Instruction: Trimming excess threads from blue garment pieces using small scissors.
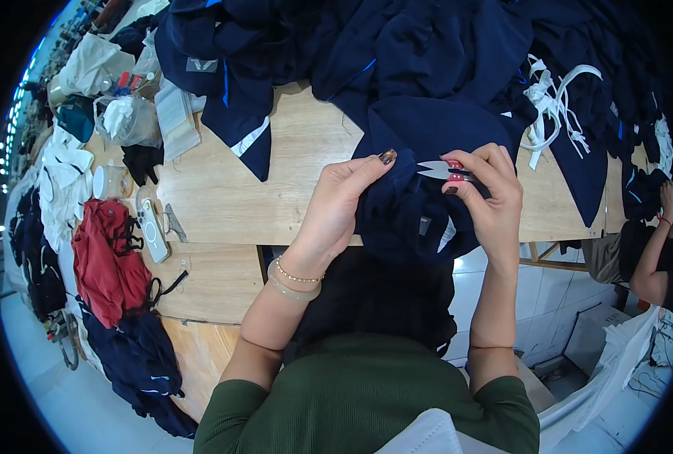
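Observation:
Between the thumb and fingers of my left hand [340,193] an edge of a navy garment [401,193] is pinched. My right hand [491,189] grips small red-handled thread snips [436,171], their pointed blades directed left at the cloth beside my left fingertips. The blades look slightly apart. The garment drapes over the near table edge toward my lap, with a white patch showing low on it. My left fingers are partly hidden behind the fabric.
Piled navy garments [442,45] cover the far side of the wooden table [306,136]. White straps [552,98] lie at right. On the left are a phone [153,231], a red bag-like cloth item [109,261] and plastic bags [128,119]. Another person's arm [654,246] reaches in at far right.

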The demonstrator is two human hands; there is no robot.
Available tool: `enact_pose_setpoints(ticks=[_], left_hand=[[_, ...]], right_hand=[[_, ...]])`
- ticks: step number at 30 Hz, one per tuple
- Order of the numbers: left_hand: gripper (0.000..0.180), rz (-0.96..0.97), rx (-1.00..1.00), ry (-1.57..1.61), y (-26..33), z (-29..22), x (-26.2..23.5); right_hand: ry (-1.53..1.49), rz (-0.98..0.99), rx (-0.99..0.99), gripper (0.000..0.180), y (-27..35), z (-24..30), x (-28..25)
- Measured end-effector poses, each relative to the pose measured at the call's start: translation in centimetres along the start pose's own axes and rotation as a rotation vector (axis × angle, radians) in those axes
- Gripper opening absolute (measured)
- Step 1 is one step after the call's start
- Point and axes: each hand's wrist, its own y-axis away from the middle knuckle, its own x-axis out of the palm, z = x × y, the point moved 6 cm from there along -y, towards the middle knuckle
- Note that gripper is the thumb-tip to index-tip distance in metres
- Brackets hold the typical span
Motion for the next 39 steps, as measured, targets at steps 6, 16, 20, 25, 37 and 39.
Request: enact_pose_setpoints(ticks=[6,16,20,25,37,39], left_hand=[[0.022,-0.015,0.029,-0.046,0.0,0.1,0.0],[0.019,-0.037,0.032,-0.07,0.2,-0.1,0.0],[0.026,-0.109,0.024,-0.005,-0.4,-0.3,-0.9],[0.044,0.014,0.184,0.259,-2.2,-2.2,-2.7],[0.036,-0.218,0.447,0.222,-2.1,-7.5,-9.4],[0.036,-0.227,0.446,0.229,-2.1,-7.4,-9.5]], right_hand=[[0.057,0.021,-0.023,0.028,-0.2,1.0,0.4],[0.053,-0.044,-0.078,0.021,-0.2,1.1,0.7],[-0.427,-0.228,0.232,0.022,0.7,-1.5,0.9],[-0.995,0.467,0.401,0.008,4.7,-1.6,5.3],[0.41,0.367,0.132,0.045,2.8,-3.0,1.8],[0.474,0.235,-0.003,0.045,2.7,-2.2,1.5]])
